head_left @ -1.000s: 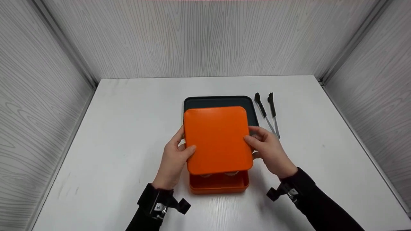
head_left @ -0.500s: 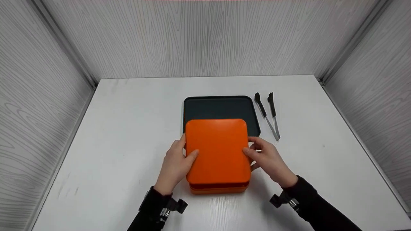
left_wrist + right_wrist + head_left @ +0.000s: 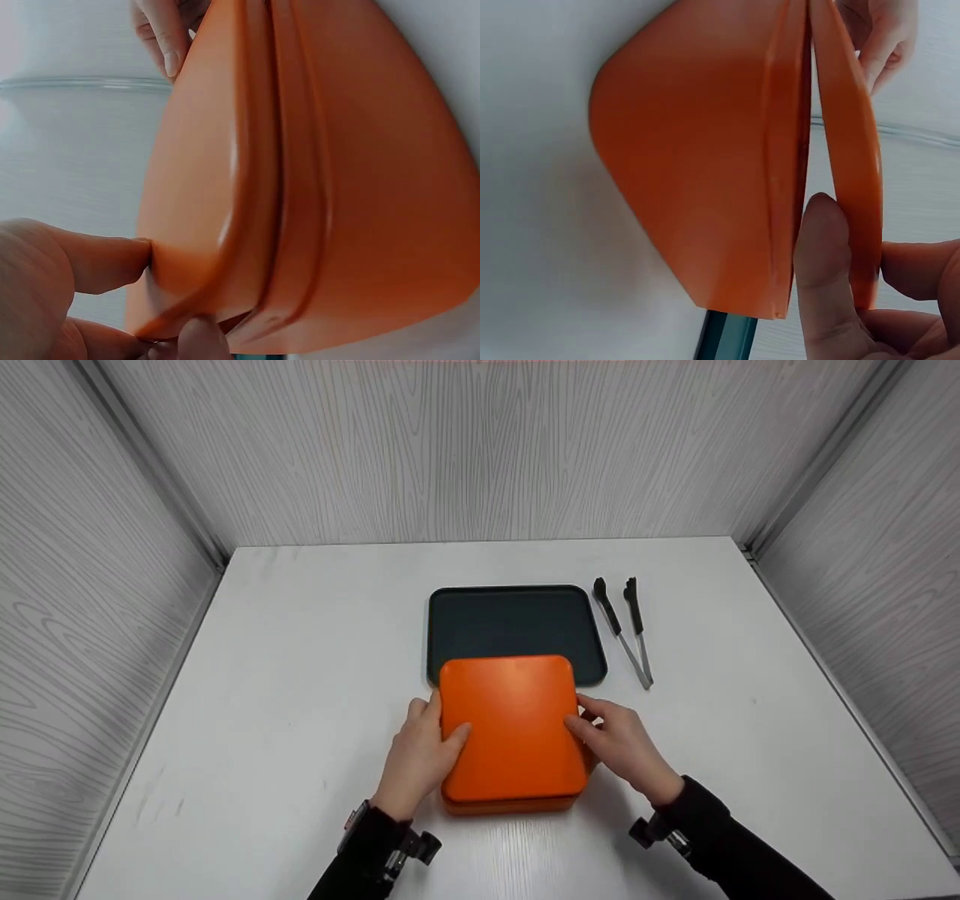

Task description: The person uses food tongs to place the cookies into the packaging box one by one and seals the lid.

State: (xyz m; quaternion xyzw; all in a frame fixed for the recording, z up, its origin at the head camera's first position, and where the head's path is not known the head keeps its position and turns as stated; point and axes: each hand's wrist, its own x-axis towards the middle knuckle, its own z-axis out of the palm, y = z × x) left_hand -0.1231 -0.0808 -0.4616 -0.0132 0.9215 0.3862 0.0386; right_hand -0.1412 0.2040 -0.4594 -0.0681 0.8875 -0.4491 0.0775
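Down and toward the person came the flat orange plastic lid (image 3: 513,726), now nearly seated on the orange plastic box (image 3: 510,804) at the table's near edge. Left hand (image 3: 421,754) and right hand (image 3: 619,746) pinched its side edges. Beyond lay the uncovered dark rectangular tray (image 3: 514,619), with black-tipped metal tongs (image 3: 628,627) beside it.

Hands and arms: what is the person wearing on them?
Both hands are bare, no gloves. The left hand and right hand come out of long black sleeves. Each wrist carries a small black camera on a strap: the left wrist camera has a bit of red and white beside it, the right wrist camera shows silver.
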